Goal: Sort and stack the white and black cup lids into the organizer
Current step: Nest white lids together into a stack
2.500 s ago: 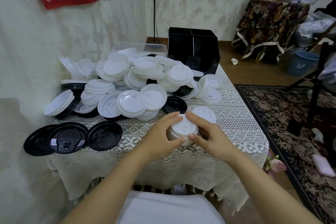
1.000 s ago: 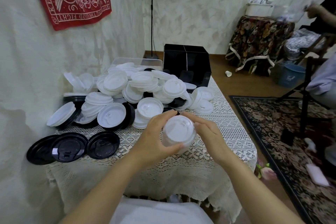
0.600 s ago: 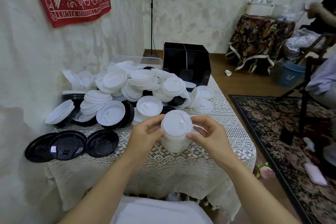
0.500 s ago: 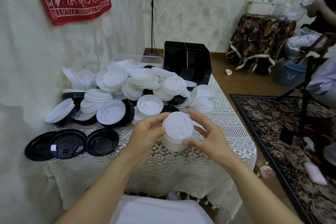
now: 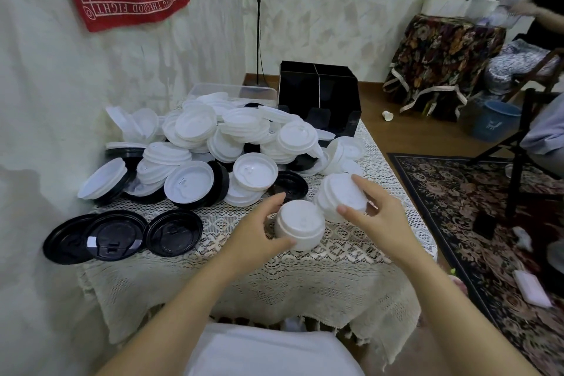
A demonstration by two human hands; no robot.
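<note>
My left hand grips a short stack of small white lids just above the lace-covered table. My right hand holds a second, tilted stack of white lids beside it to the right. Behind them sprawls a big heap of white lids mixed with black ones. Three large black lids lie flat in a row at the front left. The black organizer with divided compartments stands at the table's far end.
A clear plastic bin sits behind the heap, left of the organizer. The wall runs along the table's left side. A patterned rug, a chair and a blue bucket lie to the right; another person is at the far right.
The single stack held between both hands has been split in two: the left hand keeps one part low, the right hand has carried the other part off to the right.
</note>
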